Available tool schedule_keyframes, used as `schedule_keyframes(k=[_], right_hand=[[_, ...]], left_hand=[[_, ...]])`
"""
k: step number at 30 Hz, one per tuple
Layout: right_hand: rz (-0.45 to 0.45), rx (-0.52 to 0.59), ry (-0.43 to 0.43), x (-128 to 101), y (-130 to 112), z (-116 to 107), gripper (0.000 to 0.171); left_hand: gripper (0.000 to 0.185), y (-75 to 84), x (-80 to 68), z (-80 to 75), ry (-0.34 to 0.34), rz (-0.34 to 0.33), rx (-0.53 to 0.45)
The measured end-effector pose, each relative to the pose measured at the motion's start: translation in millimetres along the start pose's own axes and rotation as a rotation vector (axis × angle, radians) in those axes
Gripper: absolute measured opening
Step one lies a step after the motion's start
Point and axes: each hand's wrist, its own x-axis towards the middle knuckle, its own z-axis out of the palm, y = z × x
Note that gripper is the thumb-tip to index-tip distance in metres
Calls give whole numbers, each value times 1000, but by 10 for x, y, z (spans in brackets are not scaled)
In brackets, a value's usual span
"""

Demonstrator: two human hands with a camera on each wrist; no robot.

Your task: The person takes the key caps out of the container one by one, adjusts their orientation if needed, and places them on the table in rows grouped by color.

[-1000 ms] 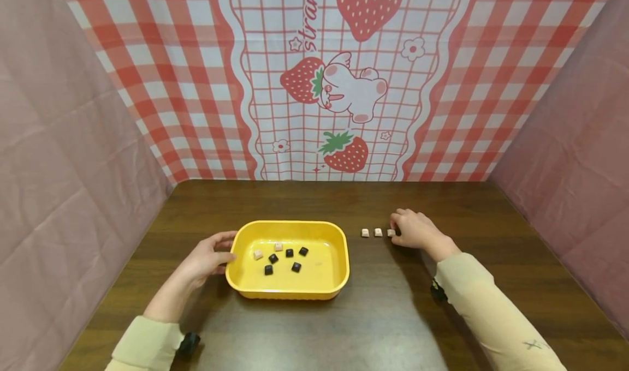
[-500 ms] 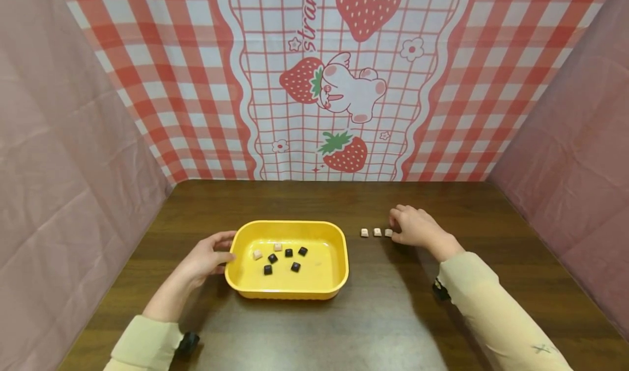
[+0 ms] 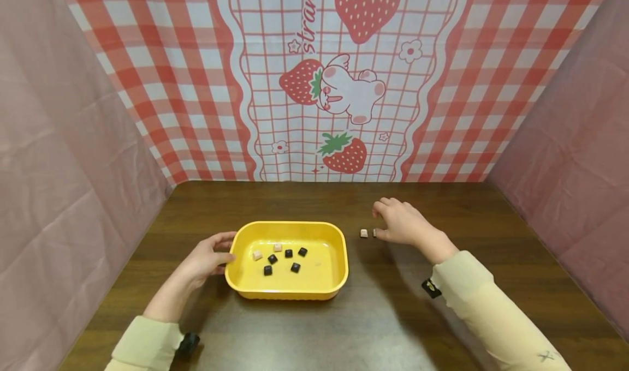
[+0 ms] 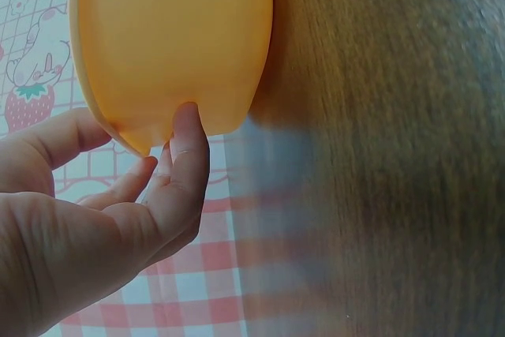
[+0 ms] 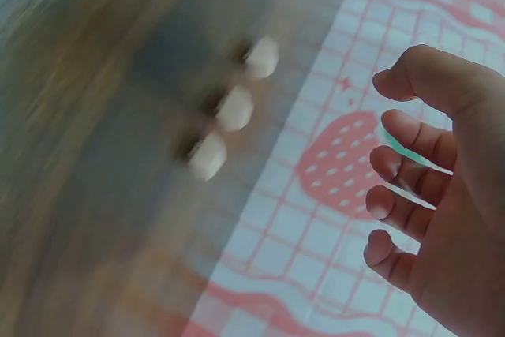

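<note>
Tabletop booth screened off with cloth, looks like a recording setup; home, office or lab, can't tell. Dark wood-grain table (image 3: 314,333), red-and-white checked strawberry-print backdrop (image 3: 339,82) behind, plain pink left drape (image 3: 83,169) and pink right drape (image 3: 570,158) along the sides. Black wrist units (image 3: 431,288) fit filming. Room beyond hidden.

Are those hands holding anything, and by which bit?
The left hand holds the yellow tray by its left end. The right hand holds nothing; the three pale pieces near it lie on the table.
</note>
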Motion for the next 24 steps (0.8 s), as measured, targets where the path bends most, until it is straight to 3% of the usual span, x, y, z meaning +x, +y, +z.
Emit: schedule_keyframes(k=[15,24], right_hand=[[-124,44,58,269,-532,-212,29],[-213,31,-32,513,-828,-379,25]], left_hand=[[57,12,-20,1,5,1,0],[58,1,-11,4,5,4,-6]])
